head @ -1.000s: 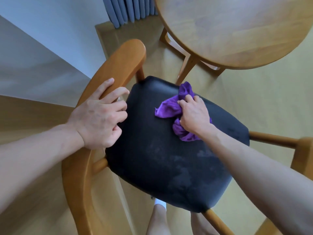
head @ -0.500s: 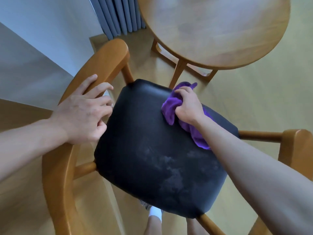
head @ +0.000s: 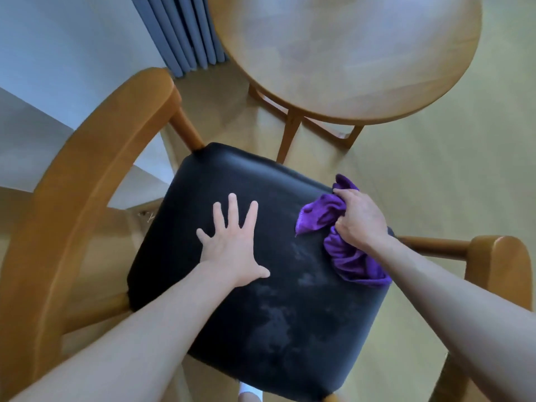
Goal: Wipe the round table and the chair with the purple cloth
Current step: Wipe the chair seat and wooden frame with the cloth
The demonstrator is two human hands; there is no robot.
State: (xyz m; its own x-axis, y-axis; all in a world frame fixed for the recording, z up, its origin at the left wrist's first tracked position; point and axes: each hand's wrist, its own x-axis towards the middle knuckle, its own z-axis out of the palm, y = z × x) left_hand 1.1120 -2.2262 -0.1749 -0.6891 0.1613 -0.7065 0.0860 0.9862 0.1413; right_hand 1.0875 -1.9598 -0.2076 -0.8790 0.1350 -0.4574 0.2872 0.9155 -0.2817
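Purple cloth (head: pixel 345 242) bunched on the chair (head: pixel 261 285) seat's 3 o'clock edge, part draped over the side. Right hand (head: pixel 361 219) on top of it, fingers curled, gripping the cloth. Left hand (head: pixel 232 242) flat on the black seat around centre, fingers spread wide, holding nothing. Dusty grey smears on the seat toward 5–6 o'clock. Wooden armrest curves round at 9 o'clock. Round surface (head: pixel 348 53) at 12–1 o'clock, apart from the chair. Grey curtain (head: pixel 179 33) at 11 o'clock.
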